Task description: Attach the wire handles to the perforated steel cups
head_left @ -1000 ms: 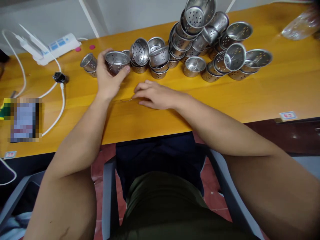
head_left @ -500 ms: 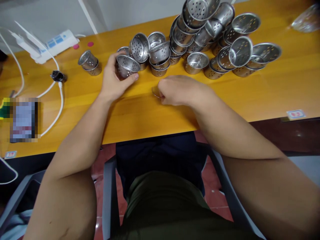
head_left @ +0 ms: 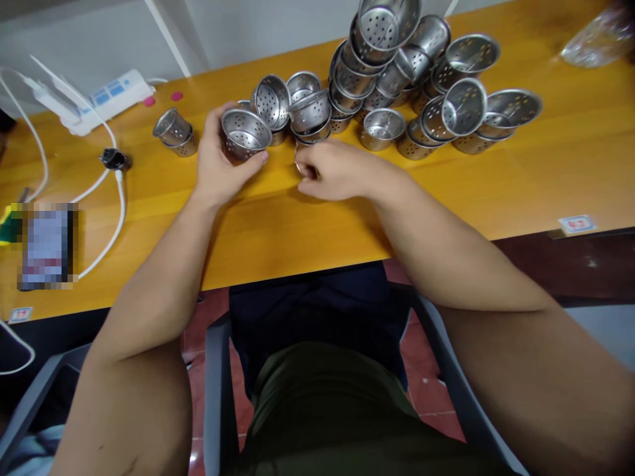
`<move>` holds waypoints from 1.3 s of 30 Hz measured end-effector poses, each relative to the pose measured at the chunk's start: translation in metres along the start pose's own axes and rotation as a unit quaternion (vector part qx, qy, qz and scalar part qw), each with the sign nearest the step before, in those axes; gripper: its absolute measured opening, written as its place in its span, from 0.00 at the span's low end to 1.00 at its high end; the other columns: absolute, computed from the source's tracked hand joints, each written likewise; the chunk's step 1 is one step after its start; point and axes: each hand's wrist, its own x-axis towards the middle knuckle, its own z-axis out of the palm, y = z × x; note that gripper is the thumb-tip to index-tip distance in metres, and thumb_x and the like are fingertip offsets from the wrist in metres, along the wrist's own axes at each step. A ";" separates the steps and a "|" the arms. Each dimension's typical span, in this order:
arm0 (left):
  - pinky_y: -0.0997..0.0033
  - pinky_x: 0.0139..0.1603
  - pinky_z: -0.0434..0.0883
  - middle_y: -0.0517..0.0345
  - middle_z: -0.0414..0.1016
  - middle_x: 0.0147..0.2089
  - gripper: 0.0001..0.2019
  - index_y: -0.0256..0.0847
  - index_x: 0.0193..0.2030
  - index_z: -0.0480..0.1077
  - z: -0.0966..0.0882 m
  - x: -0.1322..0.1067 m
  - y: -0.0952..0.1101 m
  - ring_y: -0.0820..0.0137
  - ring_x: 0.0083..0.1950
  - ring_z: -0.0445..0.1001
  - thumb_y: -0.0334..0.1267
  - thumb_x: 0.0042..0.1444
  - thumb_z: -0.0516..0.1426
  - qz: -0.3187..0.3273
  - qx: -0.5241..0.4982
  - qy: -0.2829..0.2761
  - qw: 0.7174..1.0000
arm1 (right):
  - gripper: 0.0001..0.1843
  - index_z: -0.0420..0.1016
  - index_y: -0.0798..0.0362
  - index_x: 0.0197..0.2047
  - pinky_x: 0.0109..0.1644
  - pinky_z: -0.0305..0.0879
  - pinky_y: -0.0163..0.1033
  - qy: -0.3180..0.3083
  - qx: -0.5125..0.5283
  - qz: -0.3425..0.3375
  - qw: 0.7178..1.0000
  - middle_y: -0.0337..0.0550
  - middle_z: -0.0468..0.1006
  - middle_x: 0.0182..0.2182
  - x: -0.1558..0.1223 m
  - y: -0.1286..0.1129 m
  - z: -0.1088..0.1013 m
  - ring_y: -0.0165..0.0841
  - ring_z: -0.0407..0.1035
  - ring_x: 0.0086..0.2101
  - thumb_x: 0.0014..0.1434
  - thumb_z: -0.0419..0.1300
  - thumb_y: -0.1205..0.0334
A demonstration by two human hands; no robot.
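My left hand is wrapped round a small perforated steel cup, tilted with its mouth toward me, just above the yellow table. To its right my right hand pinches a thin wire ring between thumb and fingers, close to the cup. Right behind both hands lies a heap of the same steel cups, several of them piled on each other. Two more cups stand stacked apart at the left.
A white power strip with white cables lies at the back left, with a black plug beside it. A blurred-out object sits at the left edge. A clear plastic bag is at the far right.
My right hand picked the wire ring up off the table and carried it toward the cup. My left hand drew the cup away from the two cups at the left.
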 end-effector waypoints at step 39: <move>0.46 0.54 0.91 0.60 0.85 0.77 0.62 0.67 0.85 0.67 0.091 0.064 -0.137 0.53 0.62 0.84 0.89 0.54 0.83 0.286 -0.401 0.112 0.863 | 0.12 0.84 0.40 0.52 0.34 0.61 0.47 0.329 0.337 -0.136 0.871 0.29 0.64 0.25 0.041 0.038 0.031 0.39 0.55 0.28 0.82 0.80 0.47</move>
